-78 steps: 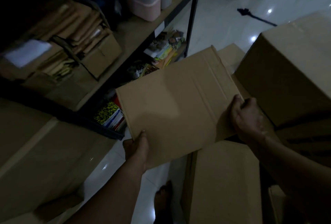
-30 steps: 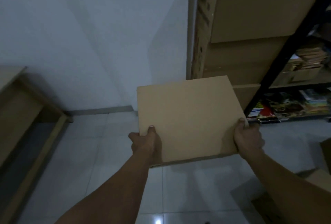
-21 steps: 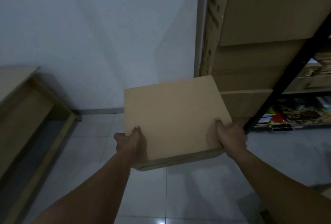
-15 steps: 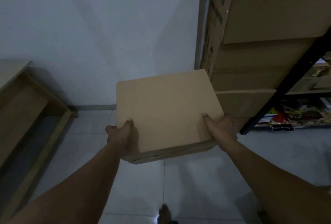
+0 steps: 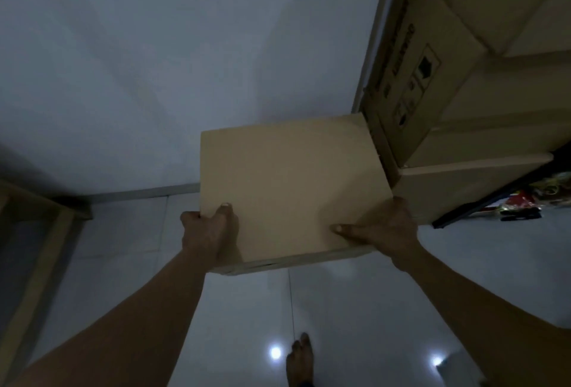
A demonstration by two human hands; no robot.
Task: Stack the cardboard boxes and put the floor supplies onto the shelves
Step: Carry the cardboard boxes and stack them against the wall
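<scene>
Both hands, left hand [image 5: 207, 233] and right hand [image 5: 387, 230], are pinching the flat box [image 5: 287, 188] mid-carry; grip thumbs on top. Box stack [image 5: 457, 127] is standing; this one isn't placed yet.

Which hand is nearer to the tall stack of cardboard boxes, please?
Right: the right hand grips the carried box beside the stack; the left hand grips its far edge.

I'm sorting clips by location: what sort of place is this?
Probably a storeroom. Printed cardboard boxes are stacked high by a white wall, colourful packets lie behind a black shelf frame beside them, and the left hand and right hand grip another flat cardboard box over a glossy tiled floor.
</scene>
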